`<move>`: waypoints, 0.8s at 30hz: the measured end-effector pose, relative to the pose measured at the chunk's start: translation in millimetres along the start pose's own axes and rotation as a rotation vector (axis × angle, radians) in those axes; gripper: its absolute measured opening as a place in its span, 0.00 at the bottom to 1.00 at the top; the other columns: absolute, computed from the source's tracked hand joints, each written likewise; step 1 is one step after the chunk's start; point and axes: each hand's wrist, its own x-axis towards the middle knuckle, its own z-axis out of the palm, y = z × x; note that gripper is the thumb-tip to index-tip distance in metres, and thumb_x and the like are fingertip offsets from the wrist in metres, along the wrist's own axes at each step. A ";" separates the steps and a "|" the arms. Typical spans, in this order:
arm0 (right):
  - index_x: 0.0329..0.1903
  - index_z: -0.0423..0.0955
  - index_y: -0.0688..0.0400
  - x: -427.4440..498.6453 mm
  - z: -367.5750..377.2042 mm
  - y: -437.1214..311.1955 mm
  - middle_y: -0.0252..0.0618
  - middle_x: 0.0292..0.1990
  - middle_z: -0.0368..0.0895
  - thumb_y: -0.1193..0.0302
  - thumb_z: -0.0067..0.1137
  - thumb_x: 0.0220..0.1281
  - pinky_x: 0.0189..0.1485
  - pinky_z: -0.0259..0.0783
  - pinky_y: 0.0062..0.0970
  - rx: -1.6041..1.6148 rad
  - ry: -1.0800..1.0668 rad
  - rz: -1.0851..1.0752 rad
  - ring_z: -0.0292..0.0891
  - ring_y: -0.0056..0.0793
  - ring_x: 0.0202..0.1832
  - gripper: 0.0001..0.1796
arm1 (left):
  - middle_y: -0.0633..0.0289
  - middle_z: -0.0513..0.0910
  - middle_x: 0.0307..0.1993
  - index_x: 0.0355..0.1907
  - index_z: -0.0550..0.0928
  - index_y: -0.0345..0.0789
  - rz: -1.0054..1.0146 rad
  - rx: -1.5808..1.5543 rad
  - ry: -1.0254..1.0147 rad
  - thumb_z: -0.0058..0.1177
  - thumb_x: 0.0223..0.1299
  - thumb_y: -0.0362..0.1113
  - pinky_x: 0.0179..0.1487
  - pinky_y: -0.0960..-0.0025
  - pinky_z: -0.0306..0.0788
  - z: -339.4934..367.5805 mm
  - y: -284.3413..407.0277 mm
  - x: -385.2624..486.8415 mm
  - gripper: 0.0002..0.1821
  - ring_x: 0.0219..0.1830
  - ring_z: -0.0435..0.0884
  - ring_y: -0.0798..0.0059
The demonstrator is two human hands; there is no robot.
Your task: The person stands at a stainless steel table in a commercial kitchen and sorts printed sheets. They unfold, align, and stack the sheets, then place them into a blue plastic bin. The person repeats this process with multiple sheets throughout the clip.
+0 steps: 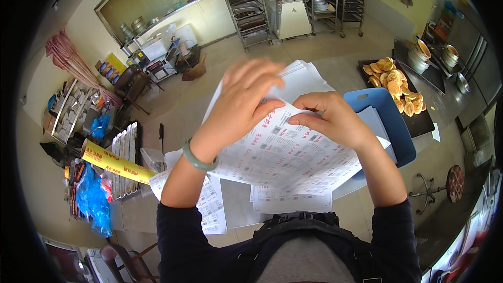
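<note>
Several large sheets of printed labels (275, 153) are raised in front of me, curving over the table. My right hand (330, 118) pinches their upper edge between thumb and fingers. My left hand (251, 90), slightly blurred, lies over the upper left part of the sheets; its thumb touches the edge and its fingers are spread, with a jade-coloured bangle on the wrist. Whether it grips a sheet cannot be told. More label sheets (292, 202) lie flat on the metal table below, and others (214, 208) are by my left forearm.
At the right, a blue plastic bin (404, 141) holds paper, beside a dark tray (426, 124) of golden baked pieces (395, 82). To the left lie a yellow wrap box (118, 163), metal baking moulds (125, 165) and blue plastic bags (94, 200). Tray racks (245, 8) stand across the room.
</note>
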 end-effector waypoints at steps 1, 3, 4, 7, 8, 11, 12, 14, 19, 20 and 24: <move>0.39 0.79 0.65 -0.6 -0.2 1.0 0.40 0.23 0.75 0.68 0.69 0.64 0.29 0.66 0.28 -0.020 0.027 -0.015 0.66 0.24 0.24 0.12 | 0.55 0.75 0.66 0.59 0.80 0.38 -0.007 0.129 0.152 0.61 0.63 0.47 0.72 0.46 0.57 2.1 6.8 -4.9 0.24 0.68 0.71 0.53; 0.39 0.80 0.64 -2.6 -0.5 0.9 0.39 0.26 0.77 0.70 0.69 0.63 0.31 0.68 0.27 0.056 0.085 -0.024 0.69 0.25 0.26 0.10 | 0.56 0.61 0.75 0.68 0.73 0.38 -0.066 0.211 0.087 0.62 0.60 0.51 0.76 0.40 0.49 3.4 20.5 -18.4 0.36 0.76 0.59 0.50; 0.39 0.80 0.63 -3.0 -0.6 0.3 0.38 0.28 0.78 0.71 0.69 0.63 0.31 0.69 0.27 0.102 0.117 -0.013 0.70 0.26 0.28 0.09 | 0.56 0.54 0.80 0.73 0.69 0.37 -0.105 0.244 0.060 0.62 0.58 0.53 0.78 0.37 0.44 4.7 26.4 -25.7 0.42 0.80 0.52 0.48; 0.40 0.82 0.62 -1.7 1.1 -1.9 0.39 0.36 0.83 0.74 0.69 0.62 0.36 0.72 0.28 0.198 0.123 -0.083 0.76 0.34 0.35 0.07 | 0.43 0.52 0.80 0.77 0.59 0.29 -0.217 0.136 0.121 0.63 0.56 0.59 0.77 0.32 0.39 17.0 36.8 -37.2 0.54 0.81 0.47 0.42; 0.39 0.82 0.61 0.4 1.4 -2.2 0.39 0.38 0.84 0.74 0.69 0.61 0.38 0.72 0.29 0.087 0.151 -0.183 0.77 0.36 0.37 0.06 | 0.41 0.51 0.79 0.77 0.57 0.28 -0.244 0.115 0.148 0.63 0.56 0.60 0.76 0.31 0.38 18.9 37.0 -38.9 0.56 0.81 0.46 0.41; 0.39 0.83 0.61 5.1 1.4 -3.2 0.40 0.42 0.87 0.74 0.69 0.60 0.41 0.73 0.31 -0.166 0.185 -0.405 0.80 0.41 0.41 0.06 | 0.38 0.49 0.79 0.78 0.53 0.27 -0.241 0.045 0.095 0.62 0.57 0.63 0.76 0.30 0.36 22.7 33.5 -35.9 0.59 0.81 0.45 0.37; 0.39 0.83 0.60 4.5 0.9 -4.0 0.41 0.43 0.87 0.74 0.70 0.59 0.42 0.73 0.32 -0.196 0.193 -0.417 0.80 0.42 0.42 0.07 | 0.38 0.49 0.79 0.79 0.53 0.27 -0.241 0.008 0.115 0.62 0.57 0.64 0.76 0.30 0.36 24.1 32.9 -33.7 0.59 0.81 0.45 0.37; 0.39 0.83 0.60 1.0 -0.8 -6.1 0.41 0.43 0.88 0.75 0.70 0.59 0.43 0.73 0.32 -0.207 0.216 -0.387 0.81 0.41 0.41 0.07 | 0.38 0.44 0.80 0.80 0.53 0.33 -0.254 0.033 0.195 0.66 0.52 0.66 0.75 0.28 0.33 23.8 29.2 -32.5 0.62 0.81 0.40 0.35; 0.39 0.83 0.63 -13.8 -12.2 -10.3 0.36 0.38 0.88 0.77 0.68 0.62 0.42 0.73 0.22 -0.006 0.412 -0.085 0.82 0.24 0.37 0.04 | 0.33 0.30 0.79 0.82 0.41 0.36 -0.519 0.331 0.658 0.74 0.41 0.67 0.76 0.29 0.32 6.1 -3.0 -61.4 0.75 0.80 0.28 0.31; 0.41 0.81 0.65 -11.7 -16.1 -8.8 0.35 0.38 0.88 0.79 0.65 0.66 0.44 0.73 0.18 0.124 0.464 -0.103 0.80 0.16 0.39 0.04 | 0.33 0.32 0.79 0.81 0.38 0.33 -0.616 0.277 0.792 0.79 0.43 0.57 0.78 0.37 0.39 3.5 -7.7 -72.6 0.75 0.81 0.32 0.35; 0.54 0.70 0.64 -9.2 -33.7 -3.3 0.44 0.43 0.87 0.81 0.60 0.70 0.48 0.76 0.20 0.470 0.513 -0.155 0.82 0.20 0.45 0.13 | 0.45 0.67 0.70 0.77 0.53 0.29 -0.673 -0.907 0.866 0.66 0.60 0.27 0.74 0.60 0.59 14.8 -20.8 -98.1 0.47 0.72 0.66 0.61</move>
